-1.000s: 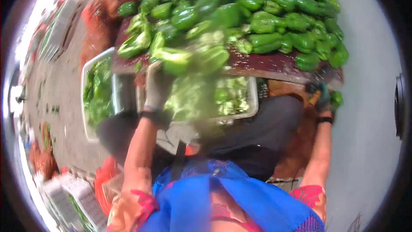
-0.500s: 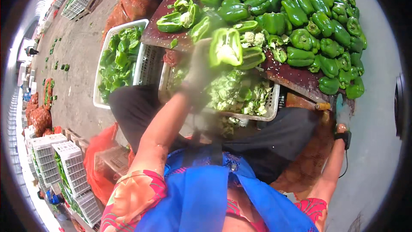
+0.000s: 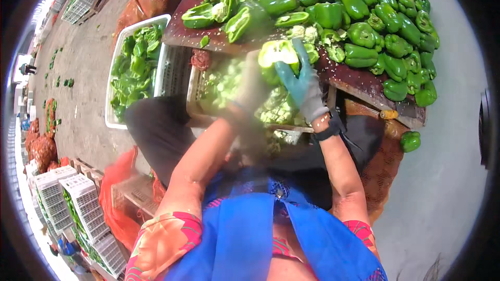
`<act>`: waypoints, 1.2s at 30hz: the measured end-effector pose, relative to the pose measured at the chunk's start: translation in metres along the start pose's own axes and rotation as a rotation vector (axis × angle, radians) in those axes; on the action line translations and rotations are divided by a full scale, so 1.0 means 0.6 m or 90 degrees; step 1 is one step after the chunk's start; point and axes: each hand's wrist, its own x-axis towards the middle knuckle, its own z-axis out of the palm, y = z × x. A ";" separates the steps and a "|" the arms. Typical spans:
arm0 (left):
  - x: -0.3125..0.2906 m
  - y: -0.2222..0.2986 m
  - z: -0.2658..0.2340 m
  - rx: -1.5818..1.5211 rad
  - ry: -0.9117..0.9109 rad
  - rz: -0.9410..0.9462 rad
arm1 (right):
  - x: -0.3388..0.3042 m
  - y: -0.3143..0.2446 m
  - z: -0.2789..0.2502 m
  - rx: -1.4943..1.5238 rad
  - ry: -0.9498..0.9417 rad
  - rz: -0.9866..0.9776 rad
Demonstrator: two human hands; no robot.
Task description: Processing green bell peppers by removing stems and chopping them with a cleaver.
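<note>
Above the crate, both my gloved hands are at a halved green bell pepper (image 3: 278, 53), its pale inside facing up. My left hand (image 3: 251, 86), blurred, holds it from the left, its fingers mostly hidden. My right hand (image 3: 304, 86), in a teal and grey glove, has its thumb over the lower part of the half and a finger along its right edge. Underneath, a white crate (image 3: 194, 91) holds pale pepper cores and scraps (image 3: 278, 106). Other cut halves (image 3: 238, 25) lie on the dark red board (image 3: 179, 34) beyond my hands.
Whole green peppers (image 3: 359, 36) are heaped on the board, far and right. A yellow-handled tool (image 3: 388, 114) rests by its right end, near a single pepper (image 3: 410, 141). To the left stands a white crate (image 3: 109, 91) of pepper pieces. Red mesh sacks (image 3: 151, 5) stand behind it.
My right hand has come from the board's right end to the pepper half. The lone pepper at the right now shows where that hand was. My left hand keeps the half over the crate.
</note>
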 end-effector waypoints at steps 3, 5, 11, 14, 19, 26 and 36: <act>0.034 0.013 -0.023 -0.356 0.023 -0.550 | 0.001 0.022 0.025 0.079 -0.016 0.026; 0.041 -0.016 -0.025 0.041 -0.055 -0.386 | 0.011 0.062 0.034 0.033 0.013 0.041; 0.049 -0.011 -0.065 0.319 0.079 0.156 | 0.050 0.064 0.039 -0.008 -0.008 0.036; 0.063 0.019 -0.082 0.258 -0.071 0.138 | 0.077 0.066 0.025 -0.076 -0.050 0.056; 0.122 0.019 -0.135 0.407 -0.364 -0.095 | 0.095 0.008 0.049 -0.171 -0.174 -0.033; 0.118 0.007 -0.100 0.200 -0.512 -0.132 | 0.086 0.145 0.022 0.056 -0.170 0.010; 0.083 -0.024 -0.093 0.201 -0.345 -0.154 | 0.092 0.072 0.053 0.300 -0.233 0.116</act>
